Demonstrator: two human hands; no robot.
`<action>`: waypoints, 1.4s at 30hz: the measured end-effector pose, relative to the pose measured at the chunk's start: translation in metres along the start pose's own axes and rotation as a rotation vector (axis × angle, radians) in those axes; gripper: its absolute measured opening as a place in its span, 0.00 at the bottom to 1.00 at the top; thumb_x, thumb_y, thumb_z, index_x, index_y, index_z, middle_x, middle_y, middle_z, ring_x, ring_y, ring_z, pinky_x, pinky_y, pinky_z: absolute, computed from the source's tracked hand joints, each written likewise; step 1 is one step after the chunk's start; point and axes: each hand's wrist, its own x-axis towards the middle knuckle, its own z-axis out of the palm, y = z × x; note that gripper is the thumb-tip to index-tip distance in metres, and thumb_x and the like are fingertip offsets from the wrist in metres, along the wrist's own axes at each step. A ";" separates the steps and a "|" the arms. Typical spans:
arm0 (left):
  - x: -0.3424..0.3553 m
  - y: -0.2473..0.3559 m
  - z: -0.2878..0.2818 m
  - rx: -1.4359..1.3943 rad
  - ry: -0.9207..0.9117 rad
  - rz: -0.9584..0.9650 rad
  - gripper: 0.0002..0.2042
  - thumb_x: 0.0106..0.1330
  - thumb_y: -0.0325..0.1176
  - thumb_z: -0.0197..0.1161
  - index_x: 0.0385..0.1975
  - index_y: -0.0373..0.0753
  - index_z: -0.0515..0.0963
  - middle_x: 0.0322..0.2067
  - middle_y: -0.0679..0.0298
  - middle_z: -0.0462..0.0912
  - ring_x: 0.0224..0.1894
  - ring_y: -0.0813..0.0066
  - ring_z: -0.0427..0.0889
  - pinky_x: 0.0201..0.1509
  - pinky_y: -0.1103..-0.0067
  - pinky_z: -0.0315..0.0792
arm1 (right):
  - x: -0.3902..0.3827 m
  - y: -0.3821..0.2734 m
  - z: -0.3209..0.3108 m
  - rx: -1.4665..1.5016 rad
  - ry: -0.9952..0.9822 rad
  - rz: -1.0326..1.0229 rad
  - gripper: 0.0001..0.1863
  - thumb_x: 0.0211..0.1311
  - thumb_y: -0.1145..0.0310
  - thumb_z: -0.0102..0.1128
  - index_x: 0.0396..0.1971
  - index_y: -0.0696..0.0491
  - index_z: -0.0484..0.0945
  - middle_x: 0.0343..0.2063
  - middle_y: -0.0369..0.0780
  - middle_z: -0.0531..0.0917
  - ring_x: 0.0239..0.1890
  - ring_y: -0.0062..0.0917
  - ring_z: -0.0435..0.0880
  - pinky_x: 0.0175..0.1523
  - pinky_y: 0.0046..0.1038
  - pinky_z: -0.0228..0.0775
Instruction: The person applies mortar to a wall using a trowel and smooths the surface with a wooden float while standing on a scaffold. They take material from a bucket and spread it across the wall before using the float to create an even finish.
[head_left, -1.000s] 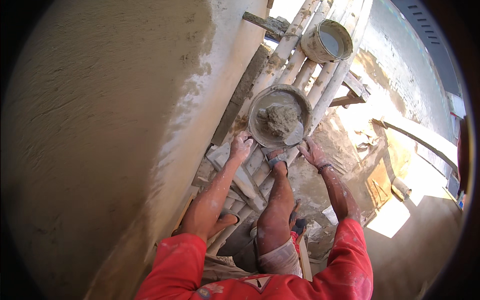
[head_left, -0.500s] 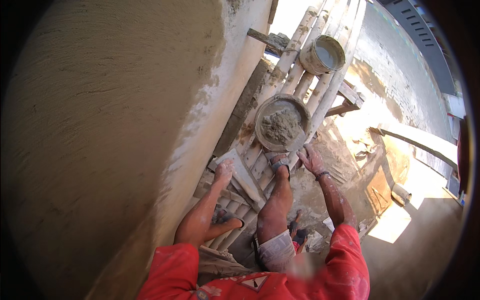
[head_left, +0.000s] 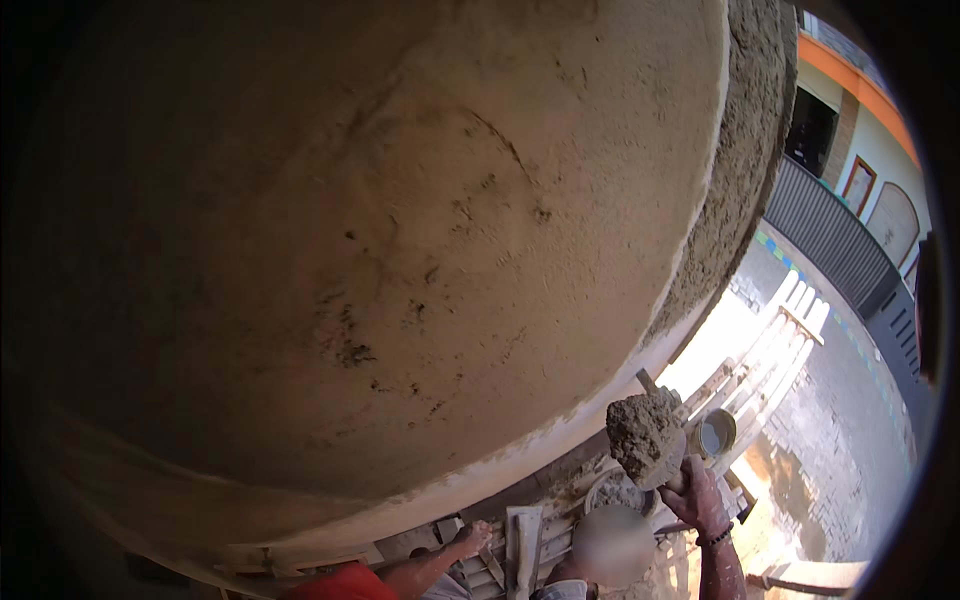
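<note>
Head view: up comes mortar (head_left: pixel 643 435)! Moment ago it sat down in basin (head_left: pixel 590 492); now our right hand (head_left: pixel 700 505) is closed round trowel (head_left: pixel 668 468), load raised above basin, near wall (head_left: pixel 400 250) on left. Scooping looks done for this load. Our left hand (head_left: pixel 475 537), left of pale board (head_left: pixel 523 550): too small, can't tell if holding anything. Bucket (head_left: pixel 729 443) farther right.

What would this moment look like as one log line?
Right hand: holds trowel heaped with mortar | Left hand: near pale board, grip unclear | Nearby: basin, bucket
</note>
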 end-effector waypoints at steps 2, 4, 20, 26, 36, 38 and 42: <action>0.013 0.100 0.002 0.365 0.198 -0.167 0.08 0.67 0.32 0.53 0.36 0.37 0.78 0.39 0.63 0.81 0.39 0.66 0.80 0.47 0.73 0.74 | 0.023 -0.057 -0.055 -0.108 0.019 -0.130 0.25 0.44 0.65 0.74 0.40 0.55 0.70 0.26 0.48 0.81 0.32 0.50 0.82 0.36 0.43 0.74; 0.007 0.166 -0.027 0.316 0.318 -0.144 0.08 0.67 0.33 0.54 0.36 0.37 0.78 0.39 0.63 0.81 0.39 0.66 0.80 0.46 0.73 0.74 | 0.067 -0.105 -0.080 -0.134 0.076 -0.349 0.23 0.43 0.65 0.75 0.36 0.54 0.71 0.24 0.47 0.80 0.28 0.49 0.82 0.31 0.42 0.74; -0.117 0.298 -0.083 0.096 0.637 -0.051 0.08 0.66 0.34 0.55 0.36 0.38 0.78 0.37 0.63 0.81 0.38 0.67 0.80 0.45 0.72 0.74 | 0.162 -0.389 -0.189 0.154 0.037 -1.190 0.23 0.37 0.68 0.81 0.31 0.55 0.74 0.25 0.41 0.79 0.24 0.32 0.83 0.26 0.29 0.73; -0.146 0.302 -0.076 0.061 0.671 -0.063 0.08 0.66 0.34 0.55 0.36 0.38 0.78 0.36 0.63 0.81 0.37 0.67 0.80 0.44 0.72 0.74 | 0.177 -0.453 -0.219 0.359 -0.024 -1.394 0.19 0.46 0.65 0.78 0.33 0.55 0.77 0.19 0.35 0.81 0.15 0.15 0.76 0.19 0.18 0.65; -0.181 0.300 -0.064 0.012 0.718 -0.108 0.09 0.65 0.35 0.56 0.36 0.38 0.78 0.35 0.62 0.81 0.36 0.67 0.80 0.44 0.72 0.74 | 0.187 -0.517 -0.268 0.643 0.011 -1.470 0.23 0.46 0.56 0.78 0.34 0.57 0.80 0.25 0.34 0.81 0.20 0.15 0.76 0.24 0.16 0.65; -0.185 0.298 -0.061 0.007 0.723 -0.119 0.09 0.65 0.35 0.56 0.36 0.38 0.78 0.35 0.62 0.81 0.36 0.67 0.80 0.43 0.72 0.74 | 0.189 -0.533 -0.277 0.694 -0.119 -1.527 0.23 0.52 0.59 0.75 0.39 0.61 0.79 0.26 0.38 0.82 0.21 0.19 0.79 0.26 0.20 0.71; -0.193 0.292 -0.049 -0.014 0.728 -0.123 0.09 0.65 0.36 0.56 0.37 0.39 0.78 0.34 0.62 0.81 0.36 0.67 0.80 0.43 0.72 0.74 | 0.195 -0.569 -0.275 0.791 -0.330 -1.591 0.25 0.62 0.56 0.63 0.46 0.65 0.75 0.26 0.43 0.81 0.22 0.25 0.83 0.29 0.26 0.79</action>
